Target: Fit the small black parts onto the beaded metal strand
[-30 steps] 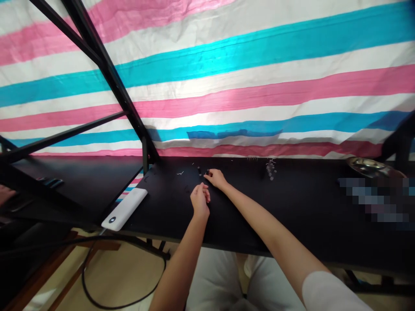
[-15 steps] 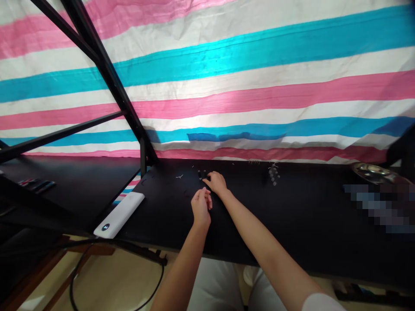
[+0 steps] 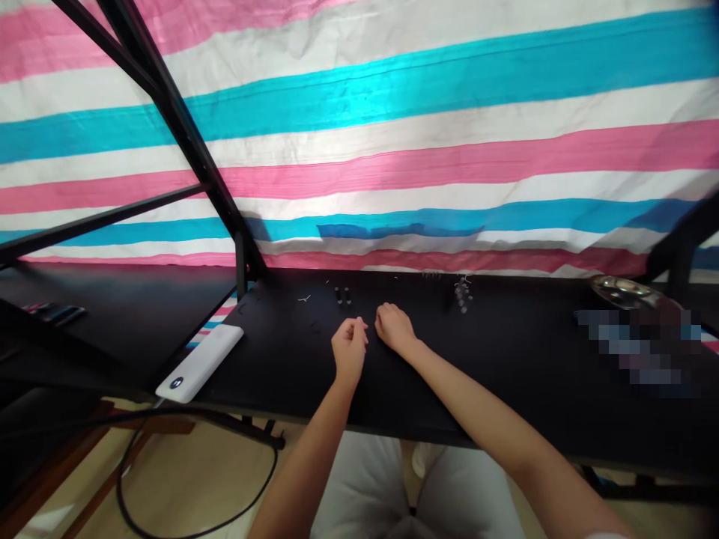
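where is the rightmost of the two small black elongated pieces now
In the head view, the rightmost small black piece is left of centre on the black tabletop, beyond the bare left hand, beside its black twin.

One head-worn view: from above the lap (image 3: 359, 486), facing forward and down; hands (image 3: 348, 352) and tabletop (image 3: 517, 344) near, striped sheet (image 3: 393, 176) beyond.

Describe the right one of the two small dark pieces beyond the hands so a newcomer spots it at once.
Find the black table below the striped sheet. Past the left hand, two short dark pieces with paler ends sit side by side. The target is the right piece, closer to the right hand than the left piece.
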`<state>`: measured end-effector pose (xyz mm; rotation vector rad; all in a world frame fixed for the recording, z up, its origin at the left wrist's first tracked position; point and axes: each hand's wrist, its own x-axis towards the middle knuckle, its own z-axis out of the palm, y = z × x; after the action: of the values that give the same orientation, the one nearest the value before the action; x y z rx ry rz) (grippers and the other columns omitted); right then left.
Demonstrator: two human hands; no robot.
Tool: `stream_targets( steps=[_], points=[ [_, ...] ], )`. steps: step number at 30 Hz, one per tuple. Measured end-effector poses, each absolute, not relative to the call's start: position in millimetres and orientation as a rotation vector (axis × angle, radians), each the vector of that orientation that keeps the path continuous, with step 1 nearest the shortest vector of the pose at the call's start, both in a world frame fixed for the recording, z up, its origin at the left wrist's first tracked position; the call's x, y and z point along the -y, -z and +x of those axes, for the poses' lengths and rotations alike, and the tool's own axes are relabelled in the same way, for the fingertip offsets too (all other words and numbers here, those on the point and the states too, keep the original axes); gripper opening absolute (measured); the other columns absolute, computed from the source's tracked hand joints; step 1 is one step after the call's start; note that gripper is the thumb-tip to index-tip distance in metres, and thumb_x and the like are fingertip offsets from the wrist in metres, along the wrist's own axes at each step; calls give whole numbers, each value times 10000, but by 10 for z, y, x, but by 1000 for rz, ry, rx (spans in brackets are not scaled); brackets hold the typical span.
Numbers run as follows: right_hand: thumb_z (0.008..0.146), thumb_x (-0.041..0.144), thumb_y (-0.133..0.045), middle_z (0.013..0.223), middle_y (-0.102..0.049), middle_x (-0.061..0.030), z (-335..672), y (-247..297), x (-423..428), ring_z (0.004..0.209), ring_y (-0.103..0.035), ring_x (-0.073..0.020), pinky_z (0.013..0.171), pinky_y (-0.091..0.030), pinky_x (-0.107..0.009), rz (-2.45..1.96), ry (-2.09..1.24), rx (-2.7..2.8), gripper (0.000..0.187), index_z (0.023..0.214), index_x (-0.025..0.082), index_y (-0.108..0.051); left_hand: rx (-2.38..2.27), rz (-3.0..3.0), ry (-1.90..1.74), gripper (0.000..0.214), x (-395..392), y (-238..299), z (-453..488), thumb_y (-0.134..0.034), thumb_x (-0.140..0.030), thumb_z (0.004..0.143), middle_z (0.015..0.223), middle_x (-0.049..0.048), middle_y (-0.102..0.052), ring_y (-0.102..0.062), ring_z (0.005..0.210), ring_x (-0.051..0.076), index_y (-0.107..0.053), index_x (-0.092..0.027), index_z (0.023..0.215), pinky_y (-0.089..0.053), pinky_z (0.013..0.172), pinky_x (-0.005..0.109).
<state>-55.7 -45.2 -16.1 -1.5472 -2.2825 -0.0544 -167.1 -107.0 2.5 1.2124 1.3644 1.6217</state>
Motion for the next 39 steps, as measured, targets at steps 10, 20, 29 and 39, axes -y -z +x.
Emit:
stream_targets(
  steps=[10,20,29,39],
  points=[
    [747,205,-494,761,-638,-117,507,-1,747,672,-590,-209,566,-372,-295,-2078,-101,1968,140,715,177,-628,-1475,2376,-817,112,993,159,-1272,-482,-222,795,707,6,-574,-520,683,145,-582,-217,847,-383,601,236],
    [777,332,-529,1055,-574,-152,1058,75,689,984,-534,-278,729,-426,-361,-2302,-47,1578,307,993,131,-614,-1404,2756,-680,519,487,159,-460,-432,-208,821,1034,85,-553,-475,944,215,-333,-174,1329,-387,787,323],
    [804,360,-499,1074,-554,-155,989,150,538,1007,-505,-290,762,-405,-373,-2283,-10,1479,357,1050,113,-577,-1407,2730,-780,327,317,192,-290,-416,-223,859,975,76,-592,-516,891,202,-494,-174,1173,-400,745,307],
    [843,286,-423,866,-634,-83,979,166,526,773,-582,-200,658,-399,-288,-1928,-143,1561,207,912,173,-583,-1195,1854,-1388,61,168,310,-448,-526,-183,784,756,5,-580,-522,624,96,-539,-177,844,-429,647,231]
  ],
)
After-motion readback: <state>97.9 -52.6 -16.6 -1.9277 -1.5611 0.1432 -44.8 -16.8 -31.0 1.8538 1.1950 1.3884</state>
